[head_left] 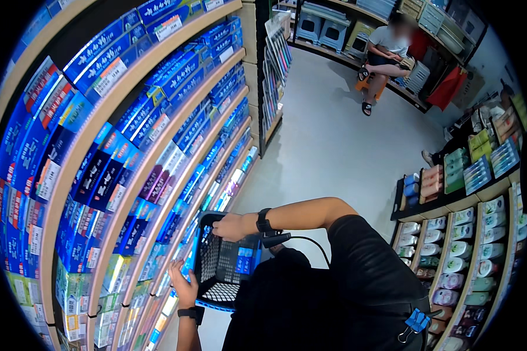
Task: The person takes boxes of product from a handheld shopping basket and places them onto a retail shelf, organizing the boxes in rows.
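Note:
A black shopping basket with mesh walls and a blue edge hangs in front of me, close to the shelves. My right hand is closed over its far rim. Inside lies a blue box. At the basket's left side, my left hand is closed around what looks like a narrow blue box, partly hidden by the fingers. Both wrists wear dark bands.
Tall shelves of mostly blue toothpaste boxes curve along my left. Bottles fill a lower shelf at right. Grey floor stretches ahead, where a person sits on an orange stool near plastic stools.

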Action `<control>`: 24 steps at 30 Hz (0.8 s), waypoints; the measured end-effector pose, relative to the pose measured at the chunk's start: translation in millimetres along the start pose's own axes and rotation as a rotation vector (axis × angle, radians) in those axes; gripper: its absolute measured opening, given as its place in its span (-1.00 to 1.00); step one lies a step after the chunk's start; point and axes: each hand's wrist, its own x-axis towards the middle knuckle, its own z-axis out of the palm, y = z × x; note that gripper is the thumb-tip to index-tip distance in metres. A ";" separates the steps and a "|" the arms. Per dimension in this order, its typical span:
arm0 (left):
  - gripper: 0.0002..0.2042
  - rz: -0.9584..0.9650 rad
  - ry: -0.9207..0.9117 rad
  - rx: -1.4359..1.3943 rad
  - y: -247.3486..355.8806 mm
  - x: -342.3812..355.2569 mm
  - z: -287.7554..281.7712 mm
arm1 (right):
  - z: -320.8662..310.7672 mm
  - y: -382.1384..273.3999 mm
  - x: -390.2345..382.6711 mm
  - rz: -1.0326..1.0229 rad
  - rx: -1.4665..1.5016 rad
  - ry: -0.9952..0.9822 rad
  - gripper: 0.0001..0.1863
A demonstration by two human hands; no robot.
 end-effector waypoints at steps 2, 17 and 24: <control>-0.63 -0.156 0.012 -0.053 -13.3 -21.7 32.8 | 33.5 21.0 -7.8 0.092 0.070 -0.043 -0.74; -0.63 -0.844 -0.075 -0.007 -134.9 -166.2 202.2 | 383.7 160.7 60.3 0.381 0.139 -0.578 -0.72; -0.62 -0.953 -0.255 -0.037 -215.9 -206.6 331.0 | 536.0 219.5 51.8 0.273 -0.061 -0.567 -0.58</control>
